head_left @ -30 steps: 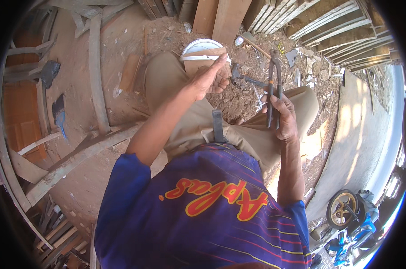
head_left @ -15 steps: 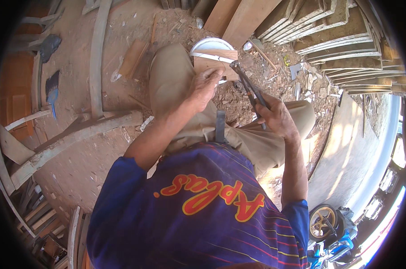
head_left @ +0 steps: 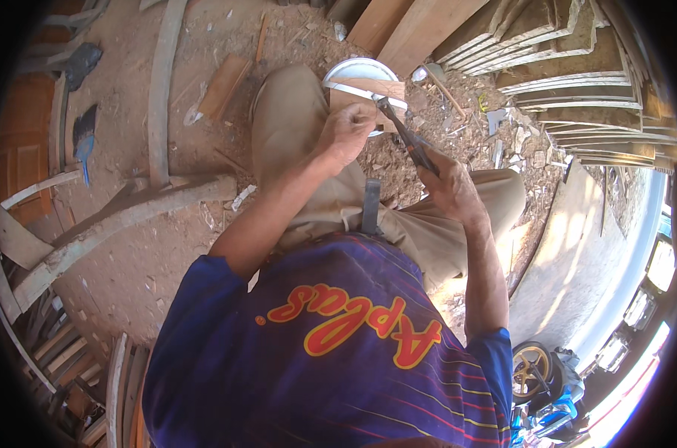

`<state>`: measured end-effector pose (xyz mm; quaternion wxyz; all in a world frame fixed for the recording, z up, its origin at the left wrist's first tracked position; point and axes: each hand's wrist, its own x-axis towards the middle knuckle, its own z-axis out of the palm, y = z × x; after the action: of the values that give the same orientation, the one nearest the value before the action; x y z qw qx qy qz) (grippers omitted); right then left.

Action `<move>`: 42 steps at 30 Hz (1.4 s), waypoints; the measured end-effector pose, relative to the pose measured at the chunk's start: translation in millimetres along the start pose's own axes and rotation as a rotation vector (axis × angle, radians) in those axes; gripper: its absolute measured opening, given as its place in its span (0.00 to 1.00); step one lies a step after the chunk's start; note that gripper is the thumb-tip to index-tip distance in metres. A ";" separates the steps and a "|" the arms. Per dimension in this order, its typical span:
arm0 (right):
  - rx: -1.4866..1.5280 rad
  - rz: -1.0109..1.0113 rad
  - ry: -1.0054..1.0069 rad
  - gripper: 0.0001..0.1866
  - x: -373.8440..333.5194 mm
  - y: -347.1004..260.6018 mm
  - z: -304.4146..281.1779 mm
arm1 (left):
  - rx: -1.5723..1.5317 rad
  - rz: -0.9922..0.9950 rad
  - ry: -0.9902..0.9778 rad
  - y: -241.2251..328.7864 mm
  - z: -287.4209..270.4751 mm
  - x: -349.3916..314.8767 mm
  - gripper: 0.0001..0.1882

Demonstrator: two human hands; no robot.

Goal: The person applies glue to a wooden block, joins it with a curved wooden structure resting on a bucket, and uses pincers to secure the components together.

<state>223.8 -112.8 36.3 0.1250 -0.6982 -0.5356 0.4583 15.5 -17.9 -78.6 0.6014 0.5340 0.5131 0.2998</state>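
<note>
Holding dark pincers (head_left: 405, 134) just to the near right of the white bucket (head_left: 361, 63), you have your right grip (head_left: 450, 187) clamped around their handles, with the tool's head pointing back over the bucket's mouth. A thin wooden board (head_left: 391, 89) lies across that mouth, leaving the far part of the bucket's rim in sight, and a white strip (head_left: 351, 89) runs aslant over the board. The pincers' head overlaps the strip in this view, but whether it bites on it cannot be told. Your left grip (head_left: 347, 134) is at the bucket's near side, by the board's near edge, fingers curled inward; you cannot tell from here whether they pinch anything.

Close beside the bucket on its left rises your bent knee (head_left: 287, 101) in tan trousers, and past it a short brown plank (head_left: 226, 86) lies on the dirt floor (head_left: 211, 37). Beyond the bucket stand wide boards (head_left: 435, 30); to its far right is a row of pale-edged panels (head_left: 570, 78).
</note>
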 end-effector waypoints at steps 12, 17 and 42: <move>-0.089 -0.023 0.031 0.23 3.2 -6.0 -2.1 | 0.276 -0.033 -0.006 23.3 -1.0 -9.8 0.20; -0.129 -0.155 0.102 0.21 2.8 -6.4 -0.4 | 0.348 0.010 -0.014 23.9 -3.5 -12.0 0.21; -0.370 -0.112 0.169 0.21 -9.0 -38.9 10.9 | 0.287 0.072 0.028 26.4 0.1 -15.3 0.19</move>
<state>190.6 -108.7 60.7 0.0644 -0.7144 -0.6363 0.2840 16.1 -25.3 -49.0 0.5007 0.6282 0.5396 0.2519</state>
